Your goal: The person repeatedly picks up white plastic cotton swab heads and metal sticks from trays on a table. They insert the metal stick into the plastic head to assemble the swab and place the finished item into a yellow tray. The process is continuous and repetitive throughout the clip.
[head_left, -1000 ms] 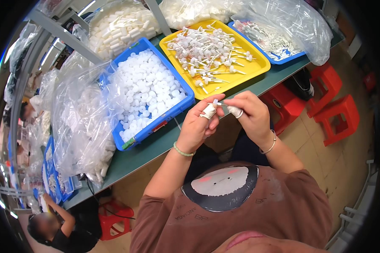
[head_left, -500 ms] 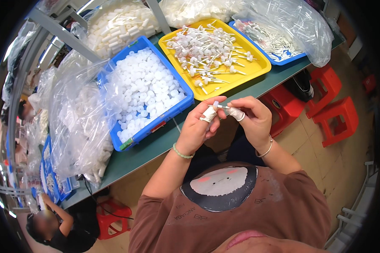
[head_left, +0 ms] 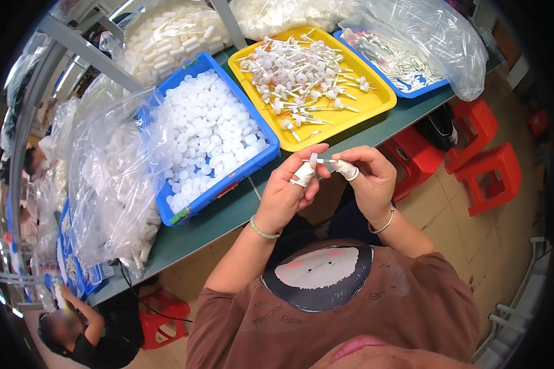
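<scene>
My left hand [head_left: 282, 192] pinches a small translucent white plastic ring [head_left: 314, 158] between thumb and fingers. Opposite it, my right hand [head_left: 374, 182] grips the end of a thin white stick [head_left: 327, 161], which meets the ring and seems to run through it. Both hands are closed, close together just off the table's near edge, with white wraps on some fingers. In front of them lies a yellow tray [head_left: 366, 111] heaped with stick-and-ring pieces. A blue bin [head_left: 271, 150] to its left holds many loose white rings.
Right of the yellow tray stands a blue tray [head_left: 426, 92] of thin white sticks, partly under a clear plastic bag [head_left: 455, 49]. Bags of white cylinders [head_left: 172, 46] sit behind. Red stools [head_left: 492, 178] stand at right. A co-worker [head_left: 98, 326] sits at lower left.
My hands have shifted slightly down. The stick now lies more level across the ring, its tip showing beyond the ring on the left-hand side.
</scene>
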A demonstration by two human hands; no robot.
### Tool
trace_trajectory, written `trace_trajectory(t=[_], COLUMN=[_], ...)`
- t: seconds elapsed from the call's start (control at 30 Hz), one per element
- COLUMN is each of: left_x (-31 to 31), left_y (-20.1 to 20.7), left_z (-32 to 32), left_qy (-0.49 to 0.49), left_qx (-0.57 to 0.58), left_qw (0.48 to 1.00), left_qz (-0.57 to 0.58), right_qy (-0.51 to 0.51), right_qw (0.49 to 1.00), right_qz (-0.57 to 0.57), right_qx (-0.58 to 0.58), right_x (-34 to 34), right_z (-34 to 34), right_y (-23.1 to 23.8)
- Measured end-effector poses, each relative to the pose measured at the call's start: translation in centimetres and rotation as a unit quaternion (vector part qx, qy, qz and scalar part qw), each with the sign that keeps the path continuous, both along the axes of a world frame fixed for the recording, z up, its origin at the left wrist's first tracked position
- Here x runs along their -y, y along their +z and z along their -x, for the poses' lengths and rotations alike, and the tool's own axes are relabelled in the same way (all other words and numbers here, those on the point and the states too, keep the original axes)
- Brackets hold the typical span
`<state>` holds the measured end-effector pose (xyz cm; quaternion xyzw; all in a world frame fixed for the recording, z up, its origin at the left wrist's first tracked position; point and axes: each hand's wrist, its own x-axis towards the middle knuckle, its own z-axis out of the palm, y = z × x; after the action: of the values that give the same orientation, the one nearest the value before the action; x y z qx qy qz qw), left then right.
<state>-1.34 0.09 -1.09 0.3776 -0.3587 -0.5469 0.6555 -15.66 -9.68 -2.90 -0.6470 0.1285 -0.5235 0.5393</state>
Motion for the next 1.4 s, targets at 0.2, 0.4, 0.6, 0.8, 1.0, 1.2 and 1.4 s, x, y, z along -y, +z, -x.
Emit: trace_trajectory(t=[0.2, 0.4, 0.6, 0.8, 1.0, 1.2, 1.4], left_x=[-0.1, 0.0, -0.1, 0.0, -0.7, -1.4, -1.5], left_y=[-0.4, 0.2, 0.0, 0.3, 0.6, 2.4, 1.7], left_z=[-0.1, -0.3, -0.6, -1.3, -1.6, 0.4, -1.7], left_qy=[0.001, 0.008, -0.028, -0.053, -0.136, 0.008, -0.098], left_qx=[-0.011, -0.074, -0.031, -0.125, -0.508, -0.555, -0.453], left_qw=[1.000, 0.997, 0.999, 0.990, 0.846, 0.811, 0.873], left_qz=[-0.002, -0.030, -0.033, -0.034, -0.086, -0.187, -0.148], right_qy=[-0.079, -0.076, 0.022, -0.074, -0.142, 0.020, 0.043], right_qw=[0.972, 0.950, 0.978, 0.982, 0.929, 0.846, 0.824], right_qz=[0.206, 0.276, 0.083, 0.056, 0.254, 0.402, 0.379], right_qx=[-0.080, -0.123, -0.189, -0.167, -0.228, -0.349, -0.419], right_x=[0.4, 1.3, 1.1, 6.4, 14.7, 12.6, 11.5], right_z=[-0.1, 0.2, 0.8, -2.4, -6.2, -6.3, -7.5], right_y=[1.1, 2.2, 2.8, 4.4, 7.1, 4.9, 5.1])
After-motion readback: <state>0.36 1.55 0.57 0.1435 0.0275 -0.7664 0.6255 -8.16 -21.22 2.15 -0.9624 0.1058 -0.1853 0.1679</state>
